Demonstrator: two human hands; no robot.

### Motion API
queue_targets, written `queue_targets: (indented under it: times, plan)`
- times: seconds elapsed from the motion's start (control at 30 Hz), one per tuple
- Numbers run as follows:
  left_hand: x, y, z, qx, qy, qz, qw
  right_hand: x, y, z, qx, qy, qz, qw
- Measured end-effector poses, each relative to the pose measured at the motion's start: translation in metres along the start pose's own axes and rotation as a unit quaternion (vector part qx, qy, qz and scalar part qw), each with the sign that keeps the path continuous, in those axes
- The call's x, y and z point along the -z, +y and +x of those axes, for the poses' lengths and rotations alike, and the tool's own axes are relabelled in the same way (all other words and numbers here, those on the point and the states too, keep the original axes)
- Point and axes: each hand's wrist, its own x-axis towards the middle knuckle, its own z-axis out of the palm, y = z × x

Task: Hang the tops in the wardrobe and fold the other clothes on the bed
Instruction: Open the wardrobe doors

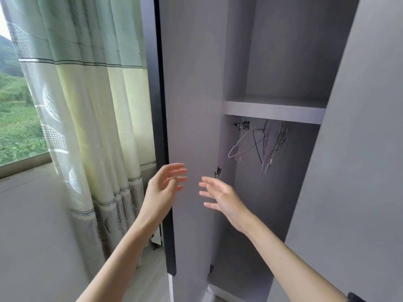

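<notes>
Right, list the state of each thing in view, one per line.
Wardrobe door: swung open.
Right wardrobe door: position unclear.
Hangers: hanging bare under the shelf, no clothes on them.
Shelf: nothing visible on it.
Curtain: drawn partly aside.
Left hand: open, holding nothing.
Right hand: open, holding nothing.

Bare forearms, no sleeves; dark item (355,297) at right elbow.

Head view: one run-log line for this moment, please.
wardrobe door: open | hangers: bare, under shelf | left hand: open, holds nothing | right hand: open, holds nothing | tops: not in view
</notes>
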Motion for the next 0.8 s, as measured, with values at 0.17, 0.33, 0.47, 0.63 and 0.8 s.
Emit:
queue_targets:
  times: [0.17, 0.33, 0.47, 0.63, 0.8]
  plan:
    - [-0.071, -0.015, 0.017, 0.052, -0.096, -0.013, 0.994, 0.080, 0.011, -0.011, 0.000, 0.086, -0.076, 0.993]
    - [-0.169, -0.030, 0.046, 0.051, -0.205, 0.017, 0.977, 0.190, 0.021, -0.010, -0.004, 0.195, -0.161, 0.967]
    - [-0.251, -0.036, 0.085, 0.021, -0.269, 0.030, 0.963, 0.278, 0.031, 0.002, -0.014, 0.284, -0.250, 0.926]
    - [-0.349, -0.028, 0.147, 0.009, -0.291, 0.017, 0.957, 0.372, 0.026, 0.029, 0.006, 0.313, -0.509, 0.802]
    - [-0.414, -0.020, 0.195, -0.024, -0.295, -0.016, 0.955, 0.413, 0.027, 0.054, 0.014, 0.297, -0.658, 0.691]
